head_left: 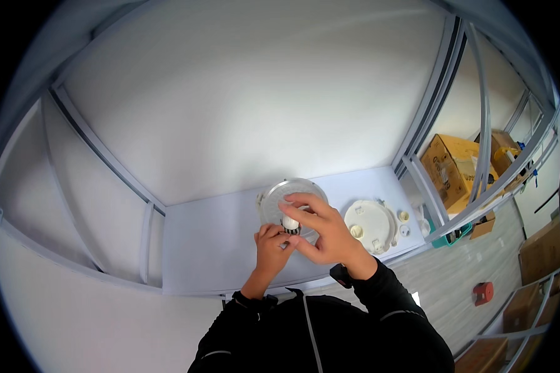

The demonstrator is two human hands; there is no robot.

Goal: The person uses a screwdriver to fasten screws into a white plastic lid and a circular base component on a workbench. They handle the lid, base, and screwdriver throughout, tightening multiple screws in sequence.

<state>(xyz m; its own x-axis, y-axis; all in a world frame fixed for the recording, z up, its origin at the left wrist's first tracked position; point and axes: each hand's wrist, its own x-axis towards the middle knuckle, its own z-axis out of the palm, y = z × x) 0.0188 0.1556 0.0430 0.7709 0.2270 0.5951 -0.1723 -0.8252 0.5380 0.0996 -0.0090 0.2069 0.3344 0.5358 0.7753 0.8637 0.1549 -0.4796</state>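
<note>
In front of my chest is a small bulb-like piece [290, 222] with a white rounded top and a dark ribbed lower part. My left hand [271, 250] pinches it low down from the left. Arched over its right side, my right hand [325, 231] has fingers apart, with the thumb close to the ribbed part; whether the thumb touches it is hard to tell. Behind the hands lies a round clear cover with a pale rim [286, 186], partly hidden. Right of them is a round white lamp base [374, 229], and a small cream cup-shaped part [356, 232] sits at its left edge.
Another cream cup-shaped part [404, 216] and a small white ring [405, 230] lie at the right end of the white table [211, 242]. A grey metal frame [430, 93] surrounds it. Cardboard boxes [454, 171], a teal bin [452, 237] and a red stool [483, 293] stand to the right.
</note>
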